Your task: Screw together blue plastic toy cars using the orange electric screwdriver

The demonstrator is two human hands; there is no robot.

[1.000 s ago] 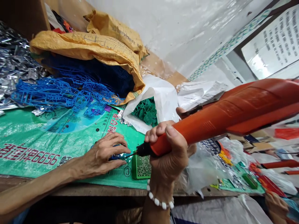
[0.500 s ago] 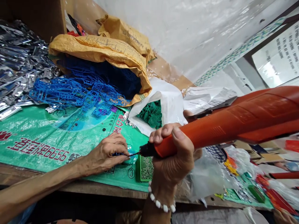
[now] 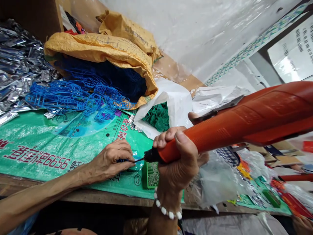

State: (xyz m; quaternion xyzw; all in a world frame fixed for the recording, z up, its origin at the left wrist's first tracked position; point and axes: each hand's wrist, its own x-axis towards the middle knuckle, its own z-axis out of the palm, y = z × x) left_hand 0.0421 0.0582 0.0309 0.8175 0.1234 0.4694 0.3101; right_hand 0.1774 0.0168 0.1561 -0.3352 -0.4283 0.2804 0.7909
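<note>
My right hand is wrapped round a red electric screwdriver, which lies slantwise with its body to the upper right. From its black nose a thin dark bit points left, its tip at the fingertips of my left hand. Those fingers are pinched on a small blue plastic piece, mostly hidden by them. Just under the screwdriver's nose stands a green box of small metal screws. A shiny teal piece lies on the green sheet behind the bit.
Blue plastic frames spill from a yellow woven sack. Silver foil-like strips are heaped at left. A white bag holds green parts. Clear plastic bags lie at right. Another person's hand shows bottom right.
The view has shifted slightly. Both hands keep their grips, and the bit still meets the left fingertips; the screwdriver appears slightly further left and higher in the picture.
</note>
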